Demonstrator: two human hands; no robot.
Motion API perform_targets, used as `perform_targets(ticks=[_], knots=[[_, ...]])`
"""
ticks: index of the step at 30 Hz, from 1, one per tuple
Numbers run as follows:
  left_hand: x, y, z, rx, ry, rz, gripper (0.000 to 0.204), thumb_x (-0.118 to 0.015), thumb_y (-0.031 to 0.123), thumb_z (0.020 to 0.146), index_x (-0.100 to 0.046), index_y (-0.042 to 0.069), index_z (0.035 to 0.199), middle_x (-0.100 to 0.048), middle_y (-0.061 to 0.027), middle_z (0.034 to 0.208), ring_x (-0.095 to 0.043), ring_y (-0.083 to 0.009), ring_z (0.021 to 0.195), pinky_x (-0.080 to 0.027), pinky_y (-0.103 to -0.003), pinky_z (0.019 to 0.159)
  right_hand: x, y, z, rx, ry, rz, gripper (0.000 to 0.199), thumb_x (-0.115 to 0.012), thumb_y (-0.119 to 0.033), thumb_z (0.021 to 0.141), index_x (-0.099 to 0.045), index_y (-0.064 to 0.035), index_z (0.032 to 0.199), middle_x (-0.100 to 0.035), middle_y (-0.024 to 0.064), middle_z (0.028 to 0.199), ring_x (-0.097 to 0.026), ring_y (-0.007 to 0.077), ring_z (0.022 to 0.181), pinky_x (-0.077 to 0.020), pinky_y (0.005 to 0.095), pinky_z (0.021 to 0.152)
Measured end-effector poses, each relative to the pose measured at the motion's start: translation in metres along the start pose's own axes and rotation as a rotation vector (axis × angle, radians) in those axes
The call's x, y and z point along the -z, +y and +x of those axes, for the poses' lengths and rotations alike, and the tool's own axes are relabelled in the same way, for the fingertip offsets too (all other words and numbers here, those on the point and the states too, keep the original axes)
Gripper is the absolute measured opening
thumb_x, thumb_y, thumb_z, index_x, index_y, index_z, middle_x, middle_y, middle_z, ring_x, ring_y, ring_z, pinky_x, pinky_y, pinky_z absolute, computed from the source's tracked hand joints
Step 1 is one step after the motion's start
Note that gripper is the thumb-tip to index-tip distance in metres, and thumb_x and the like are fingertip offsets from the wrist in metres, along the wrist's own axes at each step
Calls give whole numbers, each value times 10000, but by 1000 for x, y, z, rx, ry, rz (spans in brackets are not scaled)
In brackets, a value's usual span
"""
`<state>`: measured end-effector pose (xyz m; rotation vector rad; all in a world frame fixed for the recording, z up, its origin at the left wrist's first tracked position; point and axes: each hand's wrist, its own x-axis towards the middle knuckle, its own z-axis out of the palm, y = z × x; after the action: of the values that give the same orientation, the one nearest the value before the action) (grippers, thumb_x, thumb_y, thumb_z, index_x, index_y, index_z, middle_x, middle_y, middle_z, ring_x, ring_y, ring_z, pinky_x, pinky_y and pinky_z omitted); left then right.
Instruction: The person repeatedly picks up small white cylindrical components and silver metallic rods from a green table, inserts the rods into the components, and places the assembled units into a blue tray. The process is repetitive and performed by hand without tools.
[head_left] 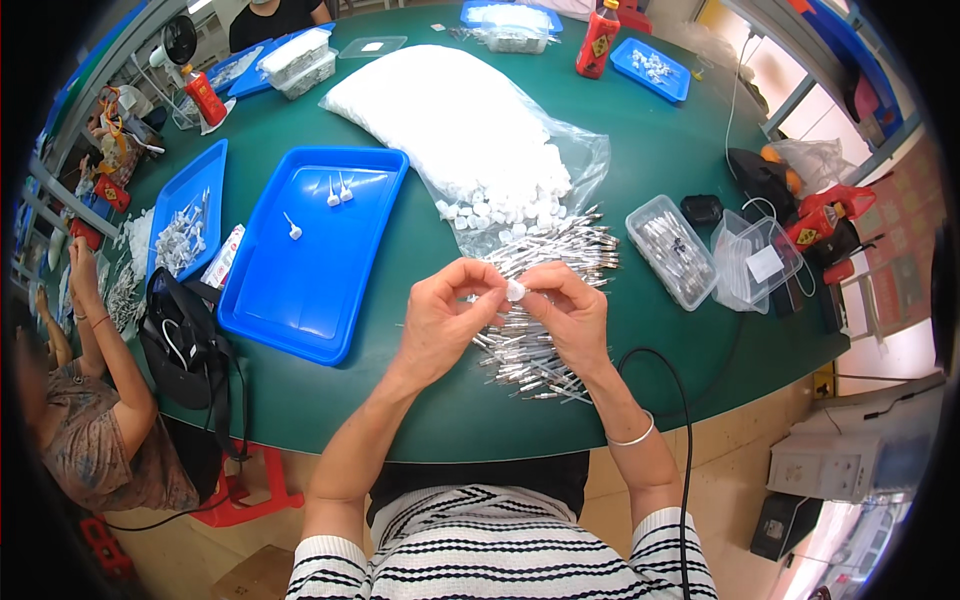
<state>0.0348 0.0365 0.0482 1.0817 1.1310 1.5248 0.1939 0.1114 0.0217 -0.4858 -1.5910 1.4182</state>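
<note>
In front of me, above a pile of thin silvery rods (530, 350), my left hand (445, 315) and my right hand (572, 315) meet fingertip to fingertip. Both are closed in a pinch around a small white plastic cap (515, 290). Whether a rod is joined to this cap is hidden by my fingers. Just beyond lies a large clear bag (430, 105) full of white caps, several spilling from its mouth. Left of my hands sits a blue tray (290, 255) holding three white caps with thin stems.
A clear box of rods (672, 250) stands at right beside an open clear container (765, 262). A black bag (185, 345) hangs at the table's left edge, near another blue tray (215, 170) and a seated co-worker (110, 430). A black cable (685, 420) runs past my right forearm.
</note>
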Motion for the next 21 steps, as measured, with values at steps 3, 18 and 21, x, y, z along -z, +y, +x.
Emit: perform_targets(ticks=[3, 18, 21], knots=[[-2, 1, -2, 3, 11, 47, 97, -565, 24, 908, -576, -46, 975, -631, -77, 901, -647, -128, 814, -570, -250, 678, -2, -4, 0, -7, 32, -5, 116, -653, 58, 828, -652, 4, 931, -625, 49, 922, -581, 126, 867, -463, 253, 765], [1, -1, 3, -552, 119, 712, 107, -577, -45, 853, -558, 7, 945, -598, -110, 826, -619, -218, 682, -487, -323, 570, -3, 0, -2, -9, 50, -75, 122, -686, 57, 792, -659, -5, 894, -638, 47, 903, -589, 125, 849, -465, 245, 745], [1, 4, 1, -532, 142, 695, 114, -581, -38, 861, -569, -6, 970, -616, -78, 902, -608, -141, 760, -527, -276, 610, -2, -1, -2, 2, 64, -84, 123, -686, 58, 787, -661, -11, 886, -640, 48, 897, -590, 131, 840, -463, 248, 739]])
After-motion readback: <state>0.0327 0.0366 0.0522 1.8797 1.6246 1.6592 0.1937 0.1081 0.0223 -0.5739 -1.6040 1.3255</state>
